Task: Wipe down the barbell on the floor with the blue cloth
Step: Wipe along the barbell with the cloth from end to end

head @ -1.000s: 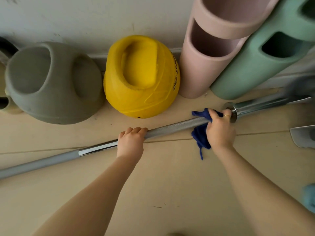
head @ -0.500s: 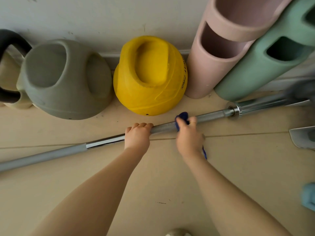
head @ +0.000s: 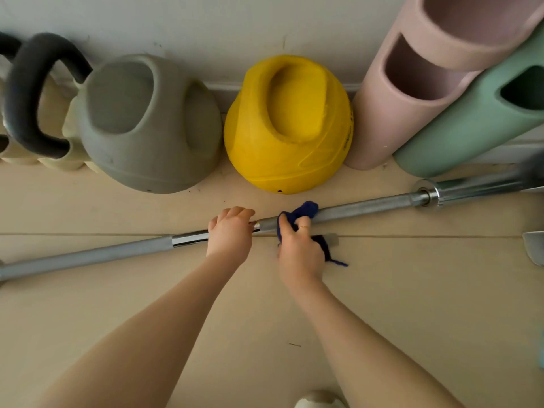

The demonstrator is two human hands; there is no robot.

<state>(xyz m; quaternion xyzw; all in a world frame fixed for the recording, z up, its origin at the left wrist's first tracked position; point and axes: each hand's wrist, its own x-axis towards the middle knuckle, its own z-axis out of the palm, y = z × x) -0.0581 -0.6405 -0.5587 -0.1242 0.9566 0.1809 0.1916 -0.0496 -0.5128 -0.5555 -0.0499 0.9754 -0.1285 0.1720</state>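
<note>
A long steel barbell (head: 365, 207) lies on the beige floor, running from the lower left up to its collar and sleeve at the right. My left hand (head: 231, 234) grips the shaft near its middle, fingers curled over the top. Just to the right of it, my right hand (head: 297, 245) holds the dark blue cloth (head: 303, 209) wrapped round the shaft. A bunched part of the cloth sticks up above the bar and a tail hangs on the floor below my hand. A ring shows on one right finger.
Along the wall stand a grey kettlebell-shaped weight (head: 147, 125), a yellow weight (head: 290, 125), a black-handled kettlebell (head: 32, 92), and leaning pink (head: 412, 83) and green (head: 477, 119) foam rollers. A pale object edge (head: 534, 245) sits at the right.
My right hand has slid the cloth leftward along the bar, from beside the collar to close against my left hand. The left hand kept its grip.
</note>
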